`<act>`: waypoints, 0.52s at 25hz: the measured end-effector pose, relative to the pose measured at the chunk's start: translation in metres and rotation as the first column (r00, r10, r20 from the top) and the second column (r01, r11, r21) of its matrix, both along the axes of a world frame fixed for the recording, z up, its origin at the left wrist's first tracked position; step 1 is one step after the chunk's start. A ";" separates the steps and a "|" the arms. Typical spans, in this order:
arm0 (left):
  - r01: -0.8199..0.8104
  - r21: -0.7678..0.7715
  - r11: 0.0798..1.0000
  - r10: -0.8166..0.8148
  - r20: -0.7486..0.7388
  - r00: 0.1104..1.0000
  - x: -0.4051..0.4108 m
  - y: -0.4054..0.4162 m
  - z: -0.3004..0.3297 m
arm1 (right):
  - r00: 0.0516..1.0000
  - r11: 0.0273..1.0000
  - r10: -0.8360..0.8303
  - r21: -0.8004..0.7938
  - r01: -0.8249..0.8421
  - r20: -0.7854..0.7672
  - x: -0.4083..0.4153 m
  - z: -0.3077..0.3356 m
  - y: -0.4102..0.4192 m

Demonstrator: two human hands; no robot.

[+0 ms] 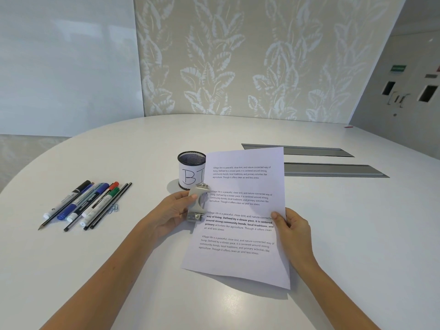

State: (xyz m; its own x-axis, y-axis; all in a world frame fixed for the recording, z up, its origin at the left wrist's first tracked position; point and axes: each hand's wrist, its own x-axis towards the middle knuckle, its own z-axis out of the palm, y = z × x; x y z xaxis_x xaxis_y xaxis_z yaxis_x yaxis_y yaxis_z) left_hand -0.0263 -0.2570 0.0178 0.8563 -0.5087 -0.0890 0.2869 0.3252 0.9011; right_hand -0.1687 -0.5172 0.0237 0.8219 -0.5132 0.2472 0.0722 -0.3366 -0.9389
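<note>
A white printed sheet of paper point(240, 210) with several text paragraphs is held tilted above the table. My right hand point(294, 228) pinches its right edge, thumb on the front. My left hand point(175, 210) grips a grey metal hole punch point(198, 203) that sits against the sheet's left edge, at about mid-height. Whether the paper edge is inside the punch's slot I cannot tell.
A black mesh pen cup point(190, 169) with a white label marked "B" stands just behind the punch. Several markers and pencils point(85, 204) and paper clips point(114, 208) lie at the left. Two grey cable slots point(333, 170) cut the white table point(119, 270) at right.
</note>
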 end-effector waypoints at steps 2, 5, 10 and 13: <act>0.005 0.000 1.000 -0.005 0.003 1.000 0.000 0.000 0.000 | 1.000 1.000 0.003 0.011 -0.003 0.003 0.001 0.000 0.000; 0.004 0.010 1.000 -0.004 0.003 1.000 -0.001 0.001 0.001 | 1.000 0.999 0.024 0.022 -0.024 0.003 0.002 -0.001 0.000; -0.004 0.021 1.000 0.004 -0.002 1.000 -0.002 0.000 0.002 | 1.000 0.999 0.028 0.038 -0.028 0.008 0.002 -0.001 0.003; -0.021 0.036 0.999 0.021 0.001 1.000 -0.002 -0.001 0.002 | 0.999 0.998 0.036 0.044 -0.036 0.000 0.003 -0.002 0.002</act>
